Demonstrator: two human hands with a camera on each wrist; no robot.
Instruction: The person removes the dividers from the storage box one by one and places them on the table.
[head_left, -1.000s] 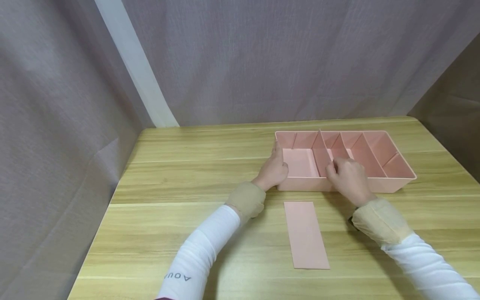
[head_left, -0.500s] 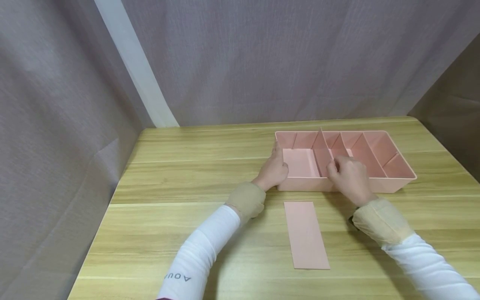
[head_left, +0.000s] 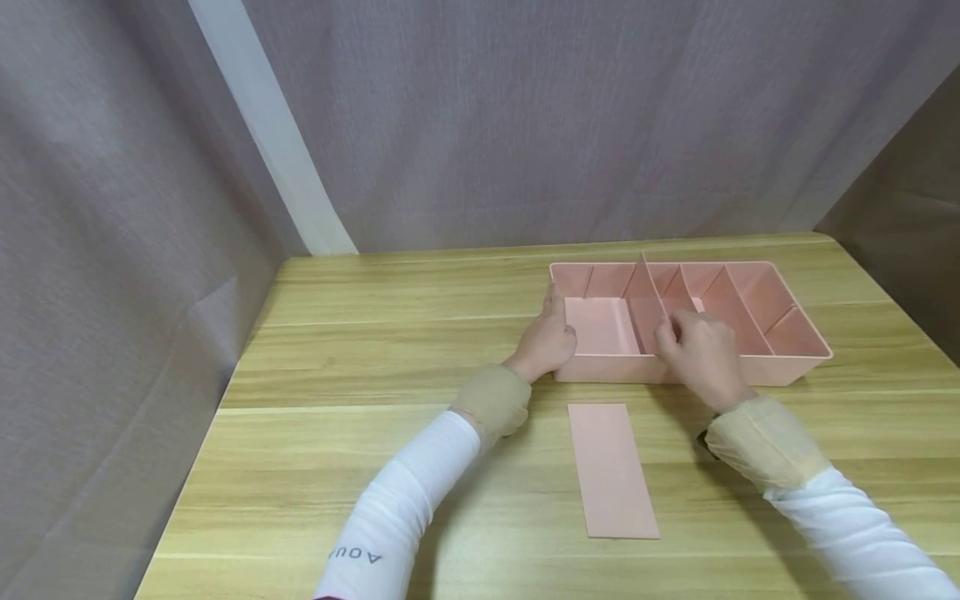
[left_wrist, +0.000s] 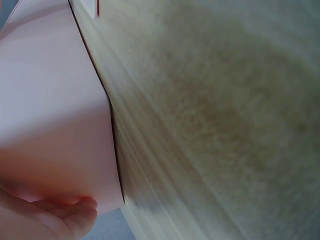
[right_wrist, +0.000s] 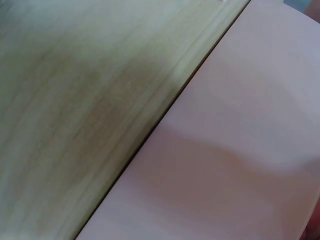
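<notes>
A pink storage box (head_left: 622, 368) with upright dividers stands near the back right of the table. My left hand (head_left: 546, 333) grips its left end, thumb over the near rim and fingers along the outer left wall; the left wrist view shows those fingers (left_wrist: 75, 217) against the wall. With curled fingers my right hand (head_left: 699, 354) pinches the near end of a divider (head_left: 642, 304), whose far corner sticks up above the back rim. The fingertips' contact is partly hidden behind the hand. Two further dividers stand to the right. In the right wrist view, the box's front wall (right_wrist: 240, 150) fills the right side.
A loose flat pink panel (head_left: 613, 471) lies on the wooden table (head_left: 360, 350) in front of the box, between my forearms. Grey curtains (head_left: 525, 125) hang behind and at the left, and a darker cloth (head_left: 915, 208) at the right.
The divider in my right hand has risen slightly, its far corner now higher above the back rim. My right hand has shifted a touch rightward. The left hand and box stay put.
</notes>
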